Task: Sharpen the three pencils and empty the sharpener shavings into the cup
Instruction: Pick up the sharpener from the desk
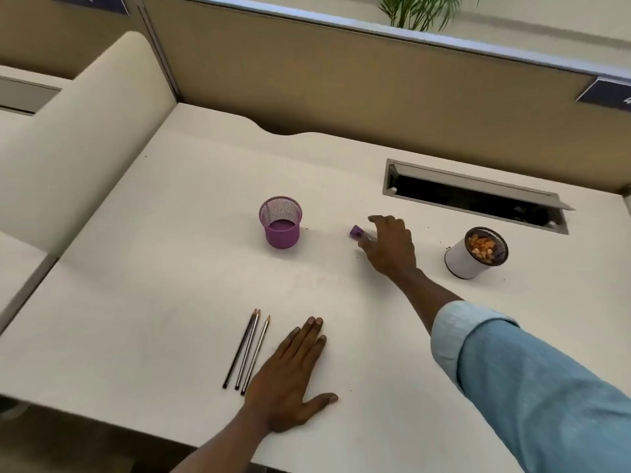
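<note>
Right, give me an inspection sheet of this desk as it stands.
Surface: white desk, a few dark specks near the white cup.
Job's things: three pencils lying side by side at the front; purple sharpener mid-desk; white cup at the right, holding shavings.
Clutter: purple mesh cup, upright, nothing seen inside.
Hands: left hand flat on the desk beside the pencils; right hand with fingers round the sharpener.
Cables: nothing seen; cable slot at the rear is open, dark inside.
Surroundings: tan partition, plant behind it.
</note>
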